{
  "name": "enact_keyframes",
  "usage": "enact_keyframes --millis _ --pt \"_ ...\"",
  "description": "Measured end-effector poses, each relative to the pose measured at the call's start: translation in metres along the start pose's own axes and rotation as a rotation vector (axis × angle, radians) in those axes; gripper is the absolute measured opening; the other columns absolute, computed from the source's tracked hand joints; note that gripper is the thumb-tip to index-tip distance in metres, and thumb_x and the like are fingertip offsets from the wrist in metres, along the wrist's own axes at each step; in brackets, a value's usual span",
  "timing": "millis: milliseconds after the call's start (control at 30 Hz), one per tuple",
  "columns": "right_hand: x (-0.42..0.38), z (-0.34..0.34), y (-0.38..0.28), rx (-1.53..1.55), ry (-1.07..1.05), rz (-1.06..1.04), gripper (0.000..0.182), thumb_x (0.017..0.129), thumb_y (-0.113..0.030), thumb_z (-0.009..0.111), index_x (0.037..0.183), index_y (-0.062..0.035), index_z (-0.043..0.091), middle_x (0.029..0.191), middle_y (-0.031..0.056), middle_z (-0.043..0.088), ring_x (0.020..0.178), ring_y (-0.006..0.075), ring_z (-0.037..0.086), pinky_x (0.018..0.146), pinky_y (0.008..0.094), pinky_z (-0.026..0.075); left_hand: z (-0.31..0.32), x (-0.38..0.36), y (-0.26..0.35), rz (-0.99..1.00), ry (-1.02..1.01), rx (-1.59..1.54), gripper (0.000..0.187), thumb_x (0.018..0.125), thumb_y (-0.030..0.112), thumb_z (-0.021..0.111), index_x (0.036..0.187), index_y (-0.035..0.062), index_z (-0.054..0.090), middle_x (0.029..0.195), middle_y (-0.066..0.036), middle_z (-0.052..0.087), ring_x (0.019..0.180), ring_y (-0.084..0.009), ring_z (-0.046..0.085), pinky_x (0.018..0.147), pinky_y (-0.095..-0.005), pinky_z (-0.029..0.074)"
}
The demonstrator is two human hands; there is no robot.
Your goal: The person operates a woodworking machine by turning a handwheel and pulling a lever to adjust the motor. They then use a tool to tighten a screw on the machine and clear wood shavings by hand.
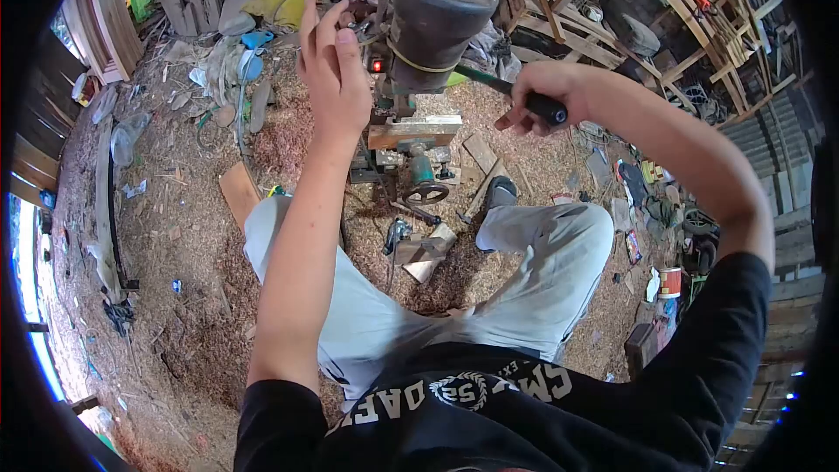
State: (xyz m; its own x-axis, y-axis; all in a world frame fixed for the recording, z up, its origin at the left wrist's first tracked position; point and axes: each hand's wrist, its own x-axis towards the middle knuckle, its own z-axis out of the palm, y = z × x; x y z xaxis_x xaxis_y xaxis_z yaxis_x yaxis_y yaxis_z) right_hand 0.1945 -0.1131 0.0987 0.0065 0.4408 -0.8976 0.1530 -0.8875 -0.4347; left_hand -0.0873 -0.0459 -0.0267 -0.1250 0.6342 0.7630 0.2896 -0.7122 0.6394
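A machine with a dark rounded motor housing stands at the top centre. My right hand is wrapped round the black grip of a long lever at its right side. My left hand is raised at the left of the housing, fingers apart and pointing up, near a small red light. No object shows in it. Below the housing, a wooden piece lies across the machine's vise, above a green part with a round handwheel.
Wood shavings cover the floor. A loose board lies left of my legs, and wood offcuts lie between my feet. Stacked timber frames stand at the upper right. A yellow cloth lies at the upper left.
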Motion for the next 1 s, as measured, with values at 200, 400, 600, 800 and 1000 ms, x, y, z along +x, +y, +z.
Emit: enact_keyframes --millis 200,400,600,800,1000 --pt "0.014 0.021 0.007 -0.319 0.332 -0.05 0.026 0.101 -0.024 0.068 0.08 -0.0118 0.058 0.065 -0.0044 0.055 0.049 0.0053 0.051 0.04 0.0234 0.04 -0.033 0.004 -0.008 -0.128 -0.001 -0.061 0.052 0.113 0.045 0.035 0.132 0.0072 0.066 0.15 -0.026 0.052 0.15 -0.0417 0.037 0.12 -0.0524 0.028" --pt "0.055 0.061 0.095 -0.423 0.586 -0.193 0.027 0.099 -0.027 0.07 0.105 -0.001 0.066 0.07 0.0036 0.062 0.053 0.0156 0.058 0.046 0.0363 0.047 -0.043 0.016 -0.016 -0.096 0.064 -0.072 0.052 0.112 0.043 0.035 0.12 0.005 0.071 0.148 -0.029 0.054 0.148 -0.0432 0.041 0.12 -0.052 0.031" --pt "0.274 0.086 0.248 -0.282 0.899 -0.933 0.024 0.104 -0.026 0.064 0.114 -0.0054 0.056 0.072 0.0074 0.06 0.054 0.0188 0.06 0.049 0.0388 0.047 -0.027 0.03 -0.028 -0.041 0.062 -0.051 0.044 0.11 0.041 0.041 0.124 0.0098 0.068 0.15 -0.029 0.052 0.142 -0.0426 0.046 0.118 -0.0566 0.028" --pt "0.241 0.096 0.237 -0.022 0.693 -0.603 0.027 0.102 -0.021 0.066 0.121 -0.0032 0.061 0.071 0.0015 0.059 0.06 0.0119 0.053 0.055 0.0337 0.045 0.0 0.039 -0.032 0.013 0.099 -0.042 0.041 0.109 0.039 0.047 0.121 0.0058 0.068 0.139 -0.026 0.059 0.136 -0.0425 0.051 0.115 -0.0548 0.033" --pt "0.22 0.095 0.229 0.067 0.592 -0.546 0.03 0.1 -0.023 0.067 0.123 -0.0046 0.061 0.071 -0.0021 0.057 0.058 0.0085 0.049 0.052 0.0285 0.039 0.019 0.048 -0.039 -0.038 0.144 -0.18 0.039 0.109 0.034 0.049 0.12 0.0002 0.067 0.132 -0.025 0.063 0.127 -0.0431 0.058 0.11 -0.0475 0.044"
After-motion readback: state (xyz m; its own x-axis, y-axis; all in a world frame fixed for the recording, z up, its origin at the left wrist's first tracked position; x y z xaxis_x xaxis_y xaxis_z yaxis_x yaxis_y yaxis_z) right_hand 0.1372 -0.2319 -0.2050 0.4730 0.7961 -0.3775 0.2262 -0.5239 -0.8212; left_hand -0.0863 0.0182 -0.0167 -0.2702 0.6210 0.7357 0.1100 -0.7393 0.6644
